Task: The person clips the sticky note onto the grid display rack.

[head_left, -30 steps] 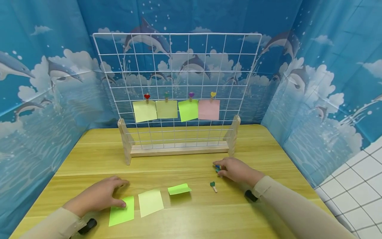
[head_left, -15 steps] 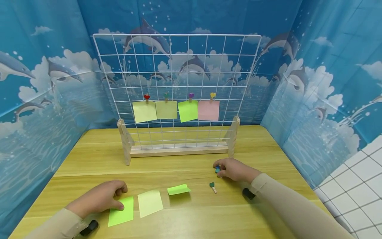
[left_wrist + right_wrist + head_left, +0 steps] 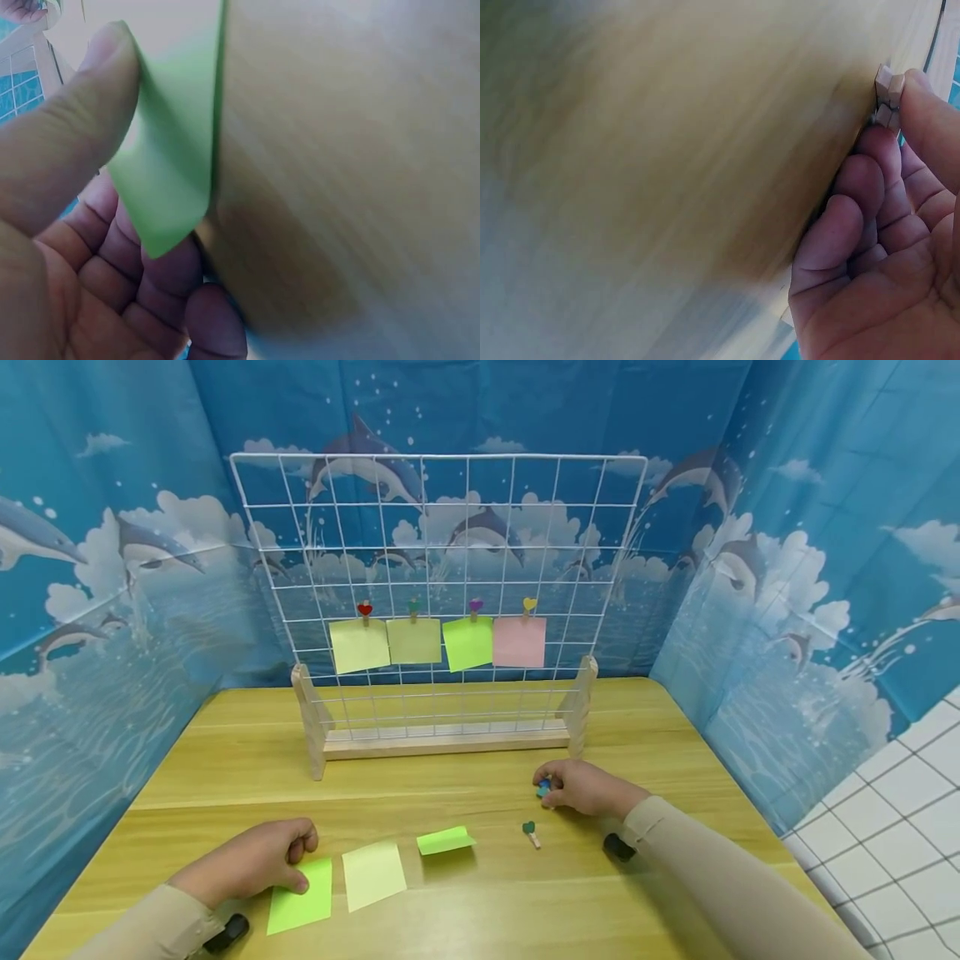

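Note:
My left hand [image 3: 258, 857] holds the edge of a bright green sticky note [image 3: 303, 897], thumb on top. The left wrist view has the curled fingers [image 3: 169, 281] beneath the raised green corner. On the right, my right hand [image 3: 588, 787] pinches a small wooden clothespin [image 3: 889, 94] at table level between thumb and fingers. Blue and teal hearts [image 3: 543, 788] show at its fingertips; how many clothespins are within the pinch I cannot tell. A dark green heart clothespin [image 3: 531, 834] lies nearer me. Between the hands lie a pale yellow note [image 3: 373, 875] and a folded green note [image 3: 445, 841].
A white wire grid [image 3: 446, 547] stands in a wooden base [image 3: 446, 743] at the back of the table [image 3: 480, 910]. Several notes hang in a row on it from heart clothespins, with a pink note [image 3: 519, 642] at the right end. Dolphin-print curtains enclose the table's back and sides.
My left fingers have curled in from a straighter pose beside the green note. My right hand stays at the blue and teal clothespins, its fingertips drawn closer. The head view has tilted slightly.

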A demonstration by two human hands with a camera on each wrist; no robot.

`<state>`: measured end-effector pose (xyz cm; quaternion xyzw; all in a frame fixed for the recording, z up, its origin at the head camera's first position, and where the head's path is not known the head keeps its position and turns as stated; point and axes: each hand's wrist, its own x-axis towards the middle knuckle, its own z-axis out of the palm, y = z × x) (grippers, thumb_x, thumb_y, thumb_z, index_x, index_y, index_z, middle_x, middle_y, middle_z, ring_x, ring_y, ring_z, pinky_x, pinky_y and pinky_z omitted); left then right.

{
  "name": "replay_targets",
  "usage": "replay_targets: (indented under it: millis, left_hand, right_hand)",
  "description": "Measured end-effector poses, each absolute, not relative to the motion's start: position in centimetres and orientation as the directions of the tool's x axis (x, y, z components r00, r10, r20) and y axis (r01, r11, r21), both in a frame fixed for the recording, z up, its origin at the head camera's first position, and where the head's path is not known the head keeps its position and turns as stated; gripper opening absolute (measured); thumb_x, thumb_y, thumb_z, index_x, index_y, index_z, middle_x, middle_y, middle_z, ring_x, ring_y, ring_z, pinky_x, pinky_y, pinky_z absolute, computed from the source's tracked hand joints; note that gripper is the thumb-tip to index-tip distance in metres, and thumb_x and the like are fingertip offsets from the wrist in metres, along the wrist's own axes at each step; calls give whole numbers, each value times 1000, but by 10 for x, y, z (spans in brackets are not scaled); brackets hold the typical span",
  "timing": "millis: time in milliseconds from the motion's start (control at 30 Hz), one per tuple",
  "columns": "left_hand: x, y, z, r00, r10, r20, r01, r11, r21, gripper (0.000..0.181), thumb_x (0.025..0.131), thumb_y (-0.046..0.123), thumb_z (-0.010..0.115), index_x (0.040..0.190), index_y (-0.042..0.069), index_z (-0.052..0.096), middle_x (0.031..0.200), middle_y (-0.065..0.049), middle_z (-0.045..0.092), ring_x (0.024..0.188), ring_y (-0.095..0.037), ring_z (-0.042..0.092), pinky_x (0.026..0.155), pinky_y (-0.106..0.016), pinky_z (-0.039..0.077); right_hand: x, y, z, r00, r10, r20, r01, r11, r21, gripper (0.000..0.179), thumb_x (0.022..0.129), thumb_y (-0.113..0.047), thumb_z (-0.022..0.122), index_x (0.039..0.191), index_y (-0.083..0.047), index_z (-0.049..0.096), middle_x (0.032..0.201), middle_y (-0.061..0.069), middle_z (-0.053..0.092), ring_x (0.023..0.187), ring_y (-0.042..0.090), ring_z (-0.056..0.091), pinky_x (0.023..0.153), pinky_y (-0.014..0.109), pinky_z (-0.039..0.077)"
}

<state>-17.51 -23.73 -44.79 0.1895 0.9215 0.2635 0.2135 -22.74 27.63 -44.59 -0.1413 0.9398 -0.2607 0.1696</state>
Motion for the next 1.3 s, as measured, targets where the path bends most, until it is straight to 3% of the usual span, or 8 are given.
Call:
replay_targets:
  millis: [600, 967, 1300]
  left_hand:
    - [-177, -241, -447, -821, 518, -242, 311, 760, 571, 35, 82, 22, 90, 98, 15, 59, 85, 1, 53, 75, -9, 46, 66, -27, 39]
    - [-177, -246, -450, -813, 546, -204, 354, 741, 571, 31, 83, 22, 88, 93, 15, 60, 82, 4, 52, 73, -4, 45, 66, -25, 40]
    - [-177, -249, -452, -814, 543, -205, 332, 725, 603, 26, 86, 20, 86, 94, 13, 62, 84, 3, 55, 75, -5, 46, 65, -25, 41]
  right_hand:
    - [-229, 279, -449, -906, -330, -265, -135, 820, -557, 34, 99, -22, 76, 130, -14, 68, 84, 1, 60, 72, 15, 52, 64, 27, 42]
    - [-230, 279, -452, -916, -305, -260, -97, 799, -594, 21, 98, -19, 77, 116, -15, 67, 83, 4, 60, 71, 16, 52, 63, 28, 43]
    - [-227, 281, -449, -916, -313, -253, -105, 793, -600, 16, 101, -20, 74, 114, -14, 66, 81, 2, 60, 68, 14, 51, 60, 26, 41]
